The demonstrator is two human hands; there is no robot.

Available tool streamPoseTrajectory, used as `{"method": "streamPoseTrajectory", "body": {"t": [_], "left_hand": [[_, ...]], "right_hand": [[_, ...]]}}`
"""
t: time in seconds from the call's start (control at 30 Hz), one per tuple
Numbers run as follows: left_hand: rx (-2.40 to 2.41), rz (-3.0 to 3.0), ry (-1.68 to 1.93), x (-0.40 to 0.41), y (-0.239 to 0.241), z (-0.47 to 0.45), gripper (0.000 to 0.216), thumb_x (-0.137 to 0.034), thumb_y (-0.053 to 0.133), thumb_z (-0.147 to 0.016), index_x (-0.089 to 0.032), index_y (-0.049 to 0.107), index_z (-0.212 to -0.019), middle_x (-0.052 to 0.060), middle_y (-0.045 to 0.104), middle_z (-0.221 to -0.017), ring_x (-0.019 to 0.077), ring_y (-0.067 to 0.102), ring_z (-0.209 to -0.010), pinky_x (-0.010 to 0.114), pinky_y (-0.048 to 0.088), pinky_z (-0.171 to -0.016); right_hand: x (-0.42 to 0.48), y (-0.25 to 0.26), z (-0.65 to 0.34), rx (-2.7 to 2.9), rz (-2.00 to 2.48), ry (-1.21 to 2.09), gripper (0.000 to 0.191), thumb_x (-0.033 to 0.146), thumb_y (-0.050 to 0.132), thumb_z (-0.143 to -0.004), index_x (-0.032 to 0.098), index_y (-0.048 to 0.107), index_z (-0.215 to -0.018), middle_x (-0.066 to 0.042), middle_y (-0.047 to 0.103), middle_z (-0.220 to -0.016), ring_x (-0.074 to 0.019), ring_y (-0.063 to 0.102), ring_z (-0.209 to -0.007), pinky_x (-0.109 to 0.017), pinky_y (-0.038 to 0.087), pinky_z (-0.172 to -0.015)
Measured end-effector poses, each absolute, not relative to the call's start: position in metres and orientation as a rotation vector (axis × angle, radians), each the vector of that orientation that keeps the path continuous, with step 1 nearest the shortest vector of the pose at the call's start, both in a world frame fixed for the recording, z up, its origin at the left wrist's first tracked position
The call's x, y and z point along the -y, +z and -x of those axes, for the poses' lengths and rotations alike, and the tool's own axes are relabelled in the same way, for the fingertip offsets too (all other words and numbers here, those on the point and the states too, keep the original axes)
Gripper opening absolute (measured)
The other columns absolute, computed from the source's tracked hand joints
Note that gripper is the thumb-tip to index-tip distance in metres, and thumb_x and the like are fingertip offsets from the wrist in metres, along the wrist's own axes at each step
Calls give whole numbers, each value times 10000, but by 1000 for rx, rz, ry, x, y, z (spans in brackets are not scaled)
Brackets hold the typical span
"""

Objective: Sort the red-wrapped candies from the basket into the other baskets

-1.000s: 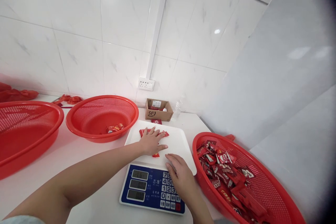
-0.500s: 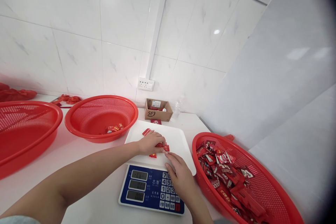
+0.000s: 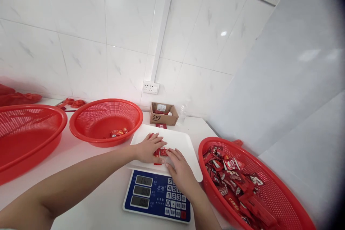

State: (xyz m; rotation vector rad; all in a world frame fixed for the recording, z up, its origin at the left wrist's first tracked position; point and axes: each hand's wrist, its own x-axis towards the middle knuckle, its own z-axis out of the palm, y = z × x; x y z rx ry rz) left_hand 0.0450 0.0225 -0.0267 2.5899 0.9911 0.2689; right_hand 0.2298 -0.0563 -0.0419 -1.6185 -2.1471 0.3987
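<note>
Several small red packets (image 3: pixel 163 151) lie on the white weighing pan (image 3: pixel 185 147) of a digital scale, partly hidden under my hands. My left hand (image 3: pixel 149 150) rests over them with its fingers stretched out and spread, palm down. Close beside it, my right hand (image 3: pixel 181 170) reaches in from the near right, fingers extended, the tips touching the packet at the right. Neither hand is wrapped round anything. Below the pan shows the scale's blue panel (image 3: pixel 157 196), with number keys and three small displays.
A red basket (image 3: pixel 291 190) heaped with red packets stands at the right. Another red basket (image 3: pixel 105 106), with a few packets inside, is left of the pan, and a third basket (image 3: pixel 60 129) at far left. Behind are a cardboard box (image 3: pixel 164 118) and a clear bottle (image 3: pixel 183 112).
My left hand has flattened and spread its fingers over the packets. The right hand's fingers have opened from a pinch and moved slightly left. The packets are drawn closer together.
</note>
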Motion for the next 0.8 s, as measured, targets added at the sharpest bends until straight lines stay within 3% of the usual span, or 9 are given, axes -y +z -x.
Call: {"method": "streamPoseTrajectory", "body": {"t": [0.17, 0.37, 0.8], "left_hand": [[-1092, -2543, 150, -22, -28, -40, 763, -683, 418, -796, -209, 374, -1391, 165, 215, -1515, 353, 62, -1405, 582, 93, -1085], [-1101, -2533, 165, -24, -28, -41, 785, -692, 414, -791, -208, 340, -1404, 159, 217, -1516, 343, 63, -1407, 565, 102, -1089], [-951, -2573, 276, -17, -27, -47, 684, -589, 502, -807, -224, 392, -1375, 126, 354, -1471, 338, 168, -1394, 527, 141, -1104]], "right_hand": [[57, -41, -230, 2119, 1581, 357, 410, 233, 457, -858, 163, 564, -1248, -101, 530, -1324, -251, 416, -1273, -441, 327, -1085], [63, -37, -227, 2049, 1554, 377, 377, 206, 477, -843, 218, 603, -1197, -92, 600, -1186, -235, 544, -1110, -403, 425, -993], [62, -39, -218, 2097, 1467, 444, 385, 234, 413, -887, 171, 589, -1224, -92, 584, -1279, -215, 522, -1179, -397, 393, -1038]]}}
